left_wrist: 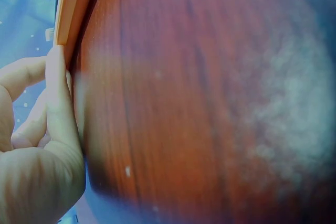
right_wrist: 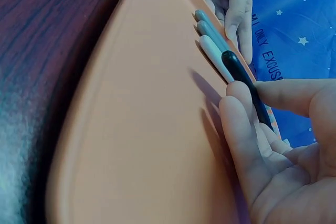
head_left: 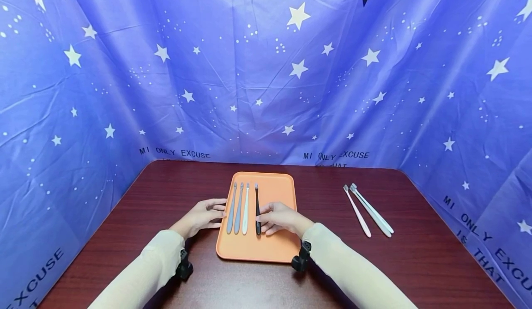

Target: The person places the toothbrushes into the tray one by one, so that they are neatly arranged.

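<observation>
An orange tray [head_left: 266, 249] lies on the dark red table. My right hand [head_left: 279, 219] pinches a black toothbrush [head_left: 257, 202] by its handle, between thumb and fingers, over the tray. In the right wrist view the black toothbrush [right_wrist: 239, 69] stands slightly tilted beside a white toothbrush [right_wrist: 212, 53]. To its left on the tray lie the white toothbrush [head_left: 245, 212] and two grey-blue toothbrushes, an inner one [head_left: 238, 212] and an outer one [head_left: 231, 212], side by side, heads away from me. At the tray's left rim, my left hand [head_left: 203, 216] rests its extended fingers against the edge.
On the table [head_left: 328, 263] right of the tray lie a pink toothbrush [head_left: 358, 214] and two pale toothbrushes [head_left: 374, 212] close together, all slanting. A blue star-printed cloth [head_left: 266, 69] hangs behind and along both sides of the table.
</observation>
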A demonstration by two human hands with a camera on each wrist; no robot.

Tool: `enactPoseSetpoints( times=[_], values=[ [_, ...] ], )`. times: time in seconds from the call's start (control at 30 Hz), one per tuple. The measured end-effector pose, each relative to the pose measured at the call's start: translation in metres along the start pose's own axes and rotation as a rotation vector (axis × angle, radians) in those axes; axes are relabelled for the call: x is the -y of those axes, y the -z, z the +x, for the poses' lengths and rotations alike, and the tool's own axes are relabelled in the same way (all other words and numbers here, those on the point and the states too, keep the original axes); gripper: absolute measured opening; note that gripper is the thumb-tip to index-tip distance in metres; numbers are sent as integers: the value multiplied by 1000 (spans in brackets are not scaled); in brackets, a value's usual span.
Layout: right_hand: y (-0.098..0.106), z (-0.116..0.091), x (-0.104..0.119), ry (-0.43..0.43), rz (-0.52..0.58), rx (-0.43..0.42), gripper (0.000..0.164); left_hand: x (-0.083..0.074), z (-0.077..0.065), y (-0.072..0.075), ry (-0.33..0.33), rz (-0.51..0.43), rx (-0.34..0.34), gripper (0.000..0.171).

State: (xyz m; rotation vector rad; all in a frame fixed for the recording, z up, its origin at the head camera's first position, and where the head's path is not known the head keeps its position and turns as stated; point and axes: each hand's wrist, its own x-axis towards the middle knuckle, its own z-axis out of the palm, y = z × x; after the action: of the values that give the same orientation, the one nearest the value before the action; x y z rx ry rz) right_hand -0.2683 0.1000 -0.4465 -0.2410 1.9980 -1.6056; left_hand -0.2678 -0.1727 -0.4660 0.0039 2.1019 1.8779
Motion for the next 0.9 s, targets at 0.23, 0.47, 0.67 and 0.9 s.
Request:
enactPoseSetpoints(
  times=[0.23, 0.47, 0.67, 0.9],
  values=[
    [-4, 6, 3, -1, -42, -32, 32, 1, 2, 0, 12, -4, -13, 56],
    [-6, 8, 5, -6, -80, -57, 35, 2, 3, 1, 8, -5, -1, 56],
    [-7, 8, 7, 1, -88, -58, 36, 2, 2, 1, 0, -3, -7, 56],
    [-8, 12, 4, -1, -88, -57, 40, 2, 1, 0, -3, 3, -2, 56]
  ],
)
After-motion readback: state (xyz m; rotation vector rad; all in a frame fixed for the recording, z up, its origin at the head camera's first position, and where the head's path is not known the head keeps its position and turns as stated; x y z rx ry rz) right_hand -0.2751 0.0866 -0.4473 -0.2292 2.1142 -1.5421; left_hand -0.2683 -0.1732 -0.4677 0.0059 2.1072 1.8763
